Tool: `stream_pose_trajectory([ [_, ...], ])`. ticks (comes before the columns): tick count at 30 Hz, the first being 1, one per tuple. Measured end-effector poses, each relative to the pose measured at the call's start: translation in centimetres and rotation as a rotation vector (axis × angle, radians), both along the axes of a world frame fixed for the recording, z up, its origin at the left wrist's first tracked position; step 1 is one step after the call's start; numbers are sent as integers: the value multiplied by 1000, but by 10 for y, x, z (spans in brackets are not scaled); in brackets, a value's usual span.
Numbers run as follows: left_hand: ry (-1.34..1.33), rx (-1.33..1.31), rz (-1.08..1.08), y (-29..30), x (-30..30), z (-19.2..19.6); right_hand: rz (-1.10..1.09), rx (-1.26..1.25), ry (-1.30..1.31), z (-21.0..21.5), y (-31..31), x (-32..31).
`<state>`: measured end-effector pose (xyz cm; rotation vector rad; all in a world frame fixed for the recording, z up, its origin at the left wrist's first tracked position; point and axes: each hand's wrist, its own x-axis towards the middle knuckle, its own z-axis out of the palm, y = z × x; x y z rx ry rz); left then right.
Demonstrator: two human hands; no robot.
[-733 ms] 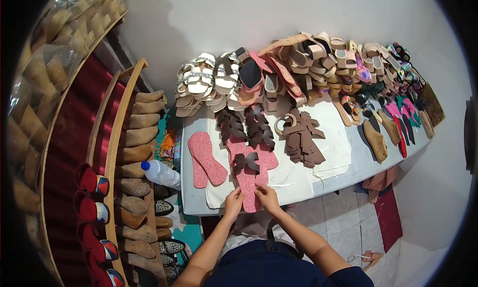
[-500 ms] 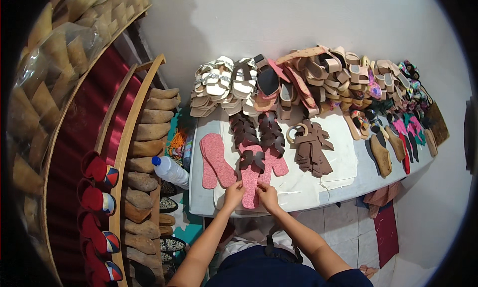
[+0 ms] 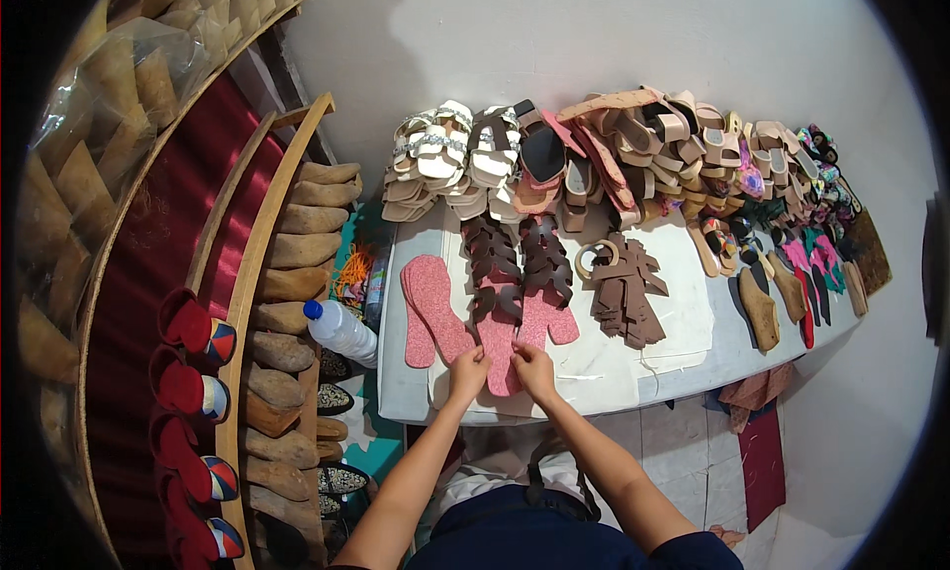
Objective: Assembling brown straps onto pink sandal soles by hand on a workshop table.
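Observation:
My left hand (image 3: 468, 372) and my right hand (image 3: 535, 372) pinch the two side edges of a pink speckled insole (image 3: 503, 365) near its rounded end. A dark brown cut-out strap (image 3: 499, 304) crosses its far part. This piece lies at the near end of a row of brown strap pieces (image 3: 492, 251), partly overlapping it. Just right, a second row of brown straps (image 3: 543, 261) lies over pink insoles (image 3: 550, 320), partly hidden. Left of my left hand, a small stack of pink insoles (image 3: 429, 308) rests on the table.
Brown strap pieces (image 3: 629, 298) are heaped to the right beside a tape roll (image 3: 596, 260). White sandals (image 3: 442, 146) and beige sandals (image 3: 683, 159) are piled along the wall. Wooden shoe lasts (image 3: 282, 318) line the left rack, with a water bottle (image 3: 341, 332) beside the table.
Both hands have pushed the strapped pink insole away from me, up against the left row of brown straps. My grip stays at its edges, and the view has shifted slightly.

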<state>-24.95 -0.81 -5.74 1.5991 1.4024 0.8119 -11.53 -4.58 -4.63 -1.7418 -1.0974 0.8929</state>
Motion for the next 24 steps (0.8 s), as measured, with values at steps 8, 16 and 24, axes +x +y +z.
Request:
stream_pose_trajectory([
  [8, 243, 81, 39, 29, 19, 10, -30, 71, -61, 3, 26, 10],
  [16, 350, 267, 194, 20, -3, 18, 209, 386, -679, 11, 15, -41],
  [24, 242, 162, 403, 25, -20, 13, 250, 290, -894, -7, 41, -77],
])
